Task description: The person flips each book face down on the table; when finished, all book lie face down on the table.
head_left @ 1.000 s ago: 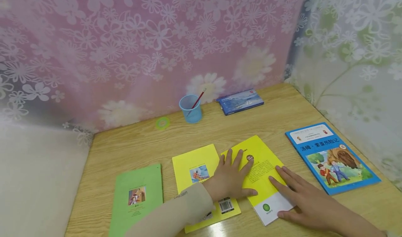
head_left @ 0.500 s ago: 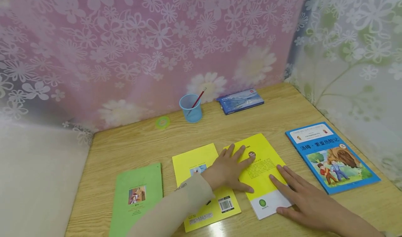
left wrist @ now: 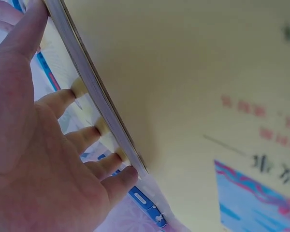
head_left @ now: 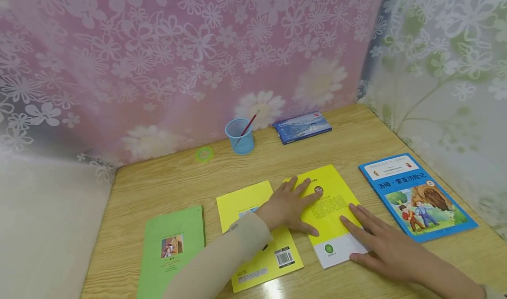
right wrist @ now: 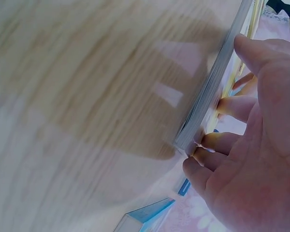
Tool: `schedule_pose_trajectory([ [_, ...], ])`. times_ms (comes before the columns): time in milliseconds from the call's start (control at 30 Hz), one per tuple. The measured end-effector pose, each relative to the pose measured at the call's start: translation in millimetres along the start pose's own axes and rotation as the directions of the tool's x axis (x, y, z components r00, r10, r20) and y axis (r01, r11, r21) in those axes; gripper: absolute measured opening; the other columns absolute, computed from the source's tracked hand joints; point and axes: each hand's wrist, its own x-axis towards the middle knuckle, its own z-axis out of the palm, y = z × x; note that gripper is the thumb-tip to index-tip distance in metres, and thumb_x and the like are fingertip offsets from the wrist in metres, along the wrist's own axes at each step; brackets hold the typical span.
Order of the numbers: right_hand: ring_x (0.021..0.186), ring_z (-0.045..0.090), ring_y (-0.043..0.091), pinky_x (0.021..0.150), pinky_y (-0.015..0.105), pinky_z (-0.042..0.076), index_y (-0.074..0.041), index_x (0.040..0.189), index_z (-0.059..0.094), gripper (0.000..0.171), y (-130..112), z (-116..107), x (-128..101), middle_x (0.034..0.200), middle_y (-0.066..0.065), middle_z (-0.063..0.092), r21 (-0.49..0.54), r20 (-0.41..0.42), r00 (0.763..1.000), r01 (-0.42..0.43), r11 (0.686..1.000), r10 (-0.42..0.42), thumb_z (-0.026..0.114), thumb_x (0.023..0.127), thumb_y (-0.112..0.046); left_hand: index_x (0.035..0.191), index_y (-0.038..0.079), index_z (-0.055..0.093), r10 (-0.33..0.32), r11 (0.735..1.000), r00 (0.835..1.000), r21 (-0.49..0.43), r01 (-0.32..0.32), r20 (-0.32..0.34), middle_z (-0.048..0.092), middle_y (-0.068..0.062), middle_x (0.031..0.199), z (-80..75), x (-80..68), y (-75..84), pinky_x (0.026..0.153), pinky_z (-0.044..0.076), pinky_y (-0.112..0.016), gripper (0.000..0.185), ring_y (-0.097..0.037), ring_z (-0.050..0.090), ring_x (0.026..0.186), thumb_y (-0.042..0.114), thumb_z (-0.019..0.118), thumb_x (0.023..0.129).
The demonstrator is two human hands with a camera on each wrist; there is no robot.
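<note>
A yellow book with a white lower strip (head_left: 330, 202) lies flat in the middle of the wooden table (head_left: 166, 184). My left hand (head_left: 291, 204) rests flat on its left half with the fingers spread. In the left wrist view, the fingertips (left wrist: 102, 126) of my left hand (left wrist: 38, 159) press along the book's edge (left wrist: 99, 94). My right hand (head_left: 376, 244) lies with straight fingers on the book's lower right corner. In the right wrist view, my right hand (right wrist: 251, 159) touches the page edge (right wrist: 210, 99), thumb alongside it.
A second yellow book (head_left: 257, 241) lies just left, partly under my left sleeve, and a green book (head_left: 172, 244) lies further left. A blue picture book (head_left: 416, 197) lies at the right. A blue cup with a red pencil (head_left: 240, 137), a green tape ring (head_left: 204, 154) and a blue box (head_left: 303, 127) stand by the flowered wall.
The yellow-and-white book has slid a little away from me under both hands. My left hand has moved with it, further off the second yellow book.
</note>
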Motion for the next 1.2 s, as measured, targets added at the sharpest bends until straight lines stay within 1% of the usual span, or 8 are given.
schedule_pose_trajectory([
  [233,0.151,0.044,0.042,0.108,0.061,0.052,-0.031,0.161,0.043,0.079,1.4,-1.8,3.4,0.172,0.014,0.033,-0.007,0.015,1.0,-0.003,1.0,0.003,0.06,0.095,-0.072,0.167,0.049,0.01,-0.003,1.0,1.0,-0.012,0.003,0.023,0.007,0.004,0.18,-5.7,2.4,-1.5,0.135,0.016,-0.049,0.109,-0.033,0.007,0.167,0.088,0.062,0.079],
  [567,0.152,0.042,0.043,0.109,0.062,0.051,-0.03,0.162,0.043,0.079,0.3,-1.4,6.3,0.172,0.016,0.032,-0.003,0.026,1.0,-0.012,1.0,0.012,0.059,0.096,-0.071,0.166,0.051,0.007,0.004,0.997,0.999,-0.072,-0.001,0.049,0.002,0.006,0.18,-5.7,6.6,-5.9,0.136,0.008,-0.049,0.108,-0.032,0.0,0.167,0.085,0.065,0.081],
  [733,0.149,0.045,0.043,0.105,0.065,0.051,-0.027,0.156,0.053,0.071,9.2,-10.1,11.3,0.168,0.014,0.039,0.087,0.044,0.999,0.001,0.996,-0.004,0.063,0.097,-0.066,0.168,0.046,0.012,0.026,0.997,0.998,-0.07,-0.022,0.056,0.004,0.002,0.18,-6.4,7.5,-0.9,0.135,0.01,-0.051,0.105,-0.034,0.003,0.167,0.08,0.066,0.084],
  [833,0.142,0.053,0.041,0.101,0.063,0.054,-0.023,0.145,0.065,0.056,22.6,-24.1,19.0,0.159,0.012,0.052,0.173,0.046,0.999,0.009,0.985,-0.017,0.066,0.099,-0.056,0.166,0.043,0.024,0.072,0.996,0.996,-0.054,-0.069,0.051,0.01,0.001,0.179,-8.6,6.2,6.5,0.135,0.015,-0.05,0.094,-0.032,0.01,0.167,0.075,0.066,0.089],
  [933,0.132,0.062,0.036,0.097,0.055,0.058,-0.019,0.136,0.071,0.043,42.8,-37.7,29.5,0.147,0.008,0.064,0.239,0.027,0.999,0.023,0.971,-0.03,0.07,0.101,-0.043,0.162,0.043,0.037,0.136,0.99,0.99,-0.042,-0.135,0.029,0.019,0.005,0.177,-9.7,5.7,18.6,0.134,0.019,-0.048,0.078,-0.025,0.015,0.166,0.072,0.061,0.094],
  [1000,0.124,0.068,0.032,0.092,0.047,0.061,-0.017,0.133,0.072,0.037,58.2,-44.2,35.3,0.138,0.004,0.07,0.245,-0.017,0.999,0.049,0.968,-0.046,0.072,0.101,-0.035,0.158,0.044,0.044,0.176,0.984,0.984,-0.035,-0.176,0.005,0.026,0.008,0.174,-9.7,5.8,28.8,0.134,0.02,-0.044,0.07,-0.02,0.02,0.165,0.074,0.057,0.096],
  [1100,0.114,0.072,0.029,0.084,0.038,0.062,-0.013,0.132,0.072,0.034,78.1,-55.4,42.6,0.131,0.001,0.074,0.249,-0.033,0.999,0.041,0.968,-0.034,0.072,0.101,-0.028,0.154,0.045,0.049,0.215,0.977,0.976,-0.004,-0.215,-0.026,0.036,0.012,0.169,-10.0,5.8,45.3,0.132,0.024,-0.038,0.064,-0.015,0.029,0.16,0.075,0.052,0.097],
  [1200,0.111,0.073,0.031,0.081,0.036,0.063,-0.011,0.132,0.072,0.034,95.1,-67.5,49.4,0.131,0.006,0.074,0.236,-0.02,1.0,0.016,0.972,-0.012,0.072,0.101,-0.025,0.152,0.046,0.051,0.253,0.966,0.966,0.065,-0.25,-0.043,0.041,0.014,0.165,-10.6,8.5,62.2,0.129,0.029,-0.035,0.062,-0.012,0.035,0.156,0.076,0.049,0.097],
])
